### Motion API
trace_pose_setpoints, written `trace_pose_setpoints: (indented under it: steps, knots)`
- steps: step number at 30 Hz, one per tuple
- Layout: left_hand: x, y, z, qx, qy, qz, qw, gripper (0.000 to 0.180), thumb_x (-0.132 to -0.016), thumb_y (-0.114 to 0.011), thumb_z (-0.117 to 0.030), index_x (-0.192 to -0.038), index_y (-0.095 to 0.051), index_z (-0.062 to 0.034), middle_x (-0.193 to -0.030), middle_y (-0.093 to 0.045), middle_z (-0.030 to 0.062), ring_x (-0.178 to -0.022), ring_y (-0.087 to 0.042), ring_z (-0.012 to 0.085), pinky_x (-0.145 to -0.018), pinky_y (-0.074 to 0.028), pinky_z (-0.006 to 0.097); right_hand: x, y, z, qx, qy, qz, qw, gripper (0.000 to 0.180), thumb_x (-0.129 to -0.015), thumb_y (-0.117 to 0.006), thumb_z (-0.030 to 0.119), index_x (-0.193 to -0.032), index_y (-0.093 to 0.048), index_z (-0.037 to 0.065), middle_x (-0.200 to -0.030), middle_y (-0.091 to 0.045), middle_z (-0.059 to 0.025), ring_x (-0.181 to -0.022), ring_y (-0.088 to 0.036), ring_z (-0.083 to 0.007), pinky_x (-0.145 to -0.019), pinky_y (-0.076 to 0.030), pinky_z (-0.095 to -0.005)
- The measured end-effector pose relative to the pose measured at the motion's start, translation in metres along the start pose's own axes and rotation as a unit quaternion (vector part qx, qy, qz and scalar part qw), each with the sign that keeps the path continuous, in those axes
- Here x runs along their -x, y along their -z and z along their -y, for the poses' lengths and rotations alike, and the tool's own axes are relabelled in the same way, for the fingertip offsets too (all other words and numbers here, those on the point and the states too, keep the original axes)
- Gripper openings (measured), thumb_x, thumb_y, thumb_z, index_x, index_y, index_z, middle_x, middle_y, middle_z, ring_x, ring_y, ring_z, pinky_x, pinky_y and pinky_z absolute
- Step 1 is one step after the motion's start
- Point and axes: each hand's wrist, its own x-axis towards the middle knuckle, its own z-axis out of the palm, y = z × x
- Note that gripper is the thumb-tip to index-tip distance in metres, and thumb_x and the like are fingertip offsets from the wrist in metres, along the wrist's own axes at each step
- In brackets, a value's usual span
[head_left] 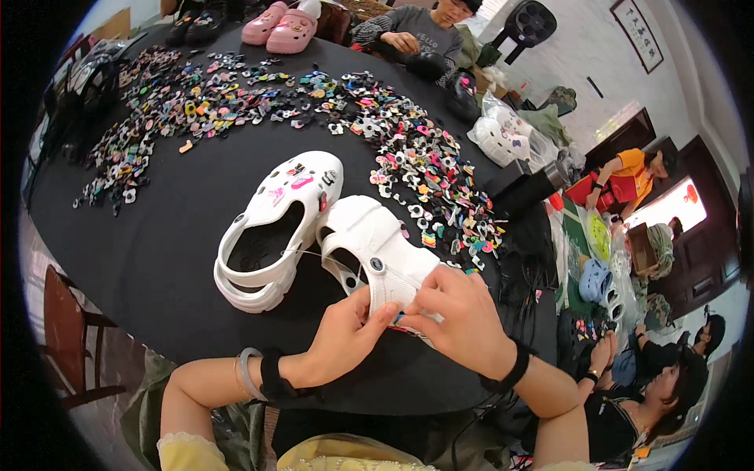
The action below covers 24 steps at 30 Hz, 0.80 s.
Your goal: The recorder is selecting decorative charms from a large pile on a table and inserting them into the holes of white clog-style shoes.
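Note:
A white clog (377,235) is tilted on its side in front of me, its sole turned partly up and its heel strap toward me. My left hand (345,336) is closed on the strap end, thumb pressed against it. From the other side my right hand (465,320) pinches the same clog, fingers bent at its edge. Between the two hands a small blue and red piece shows, mostly hidden by fingertips. The matching white clog (318,206) stands upright to the left, pink and dark charms on its upper. A thin clear loop runs between the two clogs.
Loose colourful shoe charms (416,153) lie in a wide arc over the black table (157,259). Pink clogs (292,31) stand at the far edge, bagged white clogs (503,137) at the right. A co-worker sits across; others work at the right.

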Motion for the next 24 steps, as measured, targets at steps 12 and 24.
trace_pose_setpoints:
  steps: [12,24]
  knots:
    - [0.007,-0.003,0.007,0.028,0.009,-0.024,0.999,0.026,-0.093,-0.050,-0.009,-0.114,-0.050,0.0070,-0.104,-0.060,0.0070,-0.092,-0.055,0.0088,-0.081,-0.045,0.025,-0.011,-0.021,0.002,-0.007,0.012,0.035,0.999,0.085,-0.063,-0.071,0.010,-0.138,-0.031,0.015,-0.138,-0.027,-0.0209,-0.125,-0.032,-0.0398,-0.101,-0.024,-0.0527]
    - [0.004,-0.005,0.000,0.071,-0.043,-0.021,0.996,0.027,-0.093,-0.053,-0.015,-0.109,-0.055,0.0067,-0.096,-0.062,0.0033,-0.083,-0.051,0.0041,-0.071,-0.042,0.020,-0.023,-0.024,-0.018,-0.073,-0.041,0.078,0.993,0.091,-0.068,-0.071,0.018,-0.143,-0.020,0.019,-0.141,-0.025,-0.0204,-0.131,-0.024,-0.0387,-0.106,-0.018,-0.0494]
